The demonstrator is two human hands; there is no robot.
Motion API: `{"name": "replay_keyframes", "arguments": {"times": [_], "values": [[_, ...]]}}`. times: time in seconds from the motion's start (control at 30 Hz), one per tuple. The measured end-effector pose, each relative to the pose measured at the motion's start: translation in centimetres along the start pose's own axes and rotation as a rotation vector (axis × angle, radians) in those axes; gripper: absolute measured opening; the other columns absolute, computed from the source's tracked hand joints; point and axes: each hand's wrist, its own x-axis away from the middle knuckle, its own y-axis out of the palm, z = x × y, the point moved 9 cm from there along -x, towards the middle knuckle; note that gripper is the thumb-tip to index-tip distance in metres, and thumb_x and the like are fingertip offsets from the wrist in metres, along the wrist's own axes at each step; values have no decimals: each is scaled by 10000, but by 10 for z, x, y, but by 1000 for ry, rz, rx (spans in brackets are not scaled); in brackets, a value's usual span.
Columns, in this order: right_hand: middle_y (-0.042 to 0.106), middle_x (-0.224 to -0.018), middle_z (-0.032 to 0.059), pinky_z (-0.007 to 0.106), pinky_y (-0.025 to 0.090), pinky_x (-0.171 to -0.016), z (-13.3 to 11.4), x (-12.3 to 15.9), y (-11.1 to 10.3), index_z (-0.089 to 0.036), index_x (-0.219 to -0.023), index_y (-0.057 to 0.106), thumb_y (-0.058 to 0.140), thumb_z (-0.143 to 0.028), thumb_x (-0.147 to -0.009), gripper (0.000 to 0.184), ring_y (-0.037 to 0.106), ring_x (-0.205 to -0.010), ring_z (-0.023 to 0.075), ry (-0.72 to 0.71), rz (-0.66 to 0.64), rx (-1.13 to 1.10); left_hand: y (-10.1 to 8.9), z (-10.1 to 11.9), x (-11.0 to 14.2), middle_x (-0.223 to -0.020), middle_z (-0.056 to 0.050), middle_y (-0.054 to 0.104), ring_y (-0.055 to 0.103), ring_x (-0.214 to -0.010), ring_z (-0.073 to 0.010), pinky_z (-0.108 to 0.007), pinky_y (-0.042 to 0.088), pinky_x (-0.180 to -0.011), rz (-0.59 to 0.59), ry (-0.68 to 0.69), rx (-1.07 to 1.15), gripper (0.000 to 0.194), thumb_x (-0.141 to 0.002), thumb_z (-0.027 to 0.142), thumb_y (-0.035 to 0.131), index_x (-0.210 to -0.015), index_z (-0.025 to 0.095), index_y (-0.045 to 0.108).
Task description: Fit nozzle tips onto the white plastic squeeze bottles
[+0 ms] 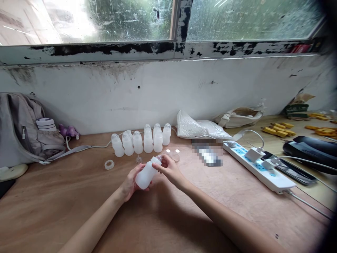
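Note:
A frosted white baby bottle [145,176] is held tilted above the table, its neck pointing up and to the right. My left hand [131,182] wraps round the bottle's body. The fingers of my right hand [168,169] close on the collar and clear teat at its top. Behind my hands, several similar bottles [138,142] with clear caps stand upright in a cluster. A loose clear teat [139,159] sits in front of them, and a white ring [109,164] lies to the left. Small white discs [177,151] and a clear round piece [176,157] lie beyond my right hand.
On the right, a white power strip [259,168] carries plugged chargers and cables across the wooden table [79,196]. A white plastic package [197,127] and a beige bag [239,117] rest against the wall. A grey backpack [23,123] stands at the left.

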Motion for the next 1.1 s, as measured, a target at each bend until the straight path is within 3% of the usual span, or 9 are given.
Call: {"name": "replay_keyframes", "arguments": {"times": [0.1,0.2,0.3,0.37,0.5,0.63,0.77,1.1], "values": [[572,-736,31,292,413,-629,-7,-6,-12,-175,-784,510,546,-461,-757,289,526,-681,165,-142,47,402,-3,8,0,-899,-52,580,596,-751,-181,-210,475,-462,49,107,-109,423,-660,329,664,-1042,210,527],[593,-977,95,382,352,-833,-13,-11,-24,-180,-949,542,447,-354,-844,224,512,-930,226,-308,65,783,-16,12,-2,-858,-42,575,591,-690,-154,-184,447,-431,154,168,-124,395,-630,289,692,-975,186,530],[482,-1230,113,482,196,-954,0,-17,-43,-202,-1159,464,426,-224,-841,320,379,-1144,270,-323,141,1059,-27,17,-2,-863,-47,579,588,-669,-143,-193,458,-448,224,205,-76,364,-642,302,680,-949,175,534],[491,-1226,105,507,169,-958,14,-21,-51,-211,-1155,474,432,-161,-813,347,378,-1144,278,-286,135,1134,-32,20,-2,-877,-51,579,583,-700,-144,-195,472,-478,251,217,-83,357,-639,296,683,-941,171,540],[606,-992,98,453,296,-896,13,-22,-57,-185,-1018,537,474,-157,-784,244,505,-957,250,-297,169,955,-37,24,-4,-885,-45,573,572,-714,-141,-200,481,-503,250,223,-121,351,-660,314,665,-953,168,536],[593,-881,84,338,439,-695,-9,-18,-74,-180,-951,513,575,-343,-745,270,550,-756,198,-231,316,416,-41,31,-5,-848,-22,563,572,-680,-137,-195,468,-468,232,283,-108,351,-678,340,637,-964,176,519],[568,-761,28,279,439,-623,-15,-18,-67,-188,-862,507,599,-414,-719,283,538,-673,151,-136,231,-5,-46,39,-4,-815,-8,553,578,-669,-133,-187,461,-467,233,329,-111,341,-670,344,631,-943,172,521],[540,-707,-3,254,415,-595,-1,-11,-29,-179,-807,514,622,-388,-717,252,510,-651,122,-104,58,-83,-40,41,-2,-722,8,552,533,-547,-93,-161,400,-397,174,342,-205,306,-674,334,606,-911,164,514]]}}
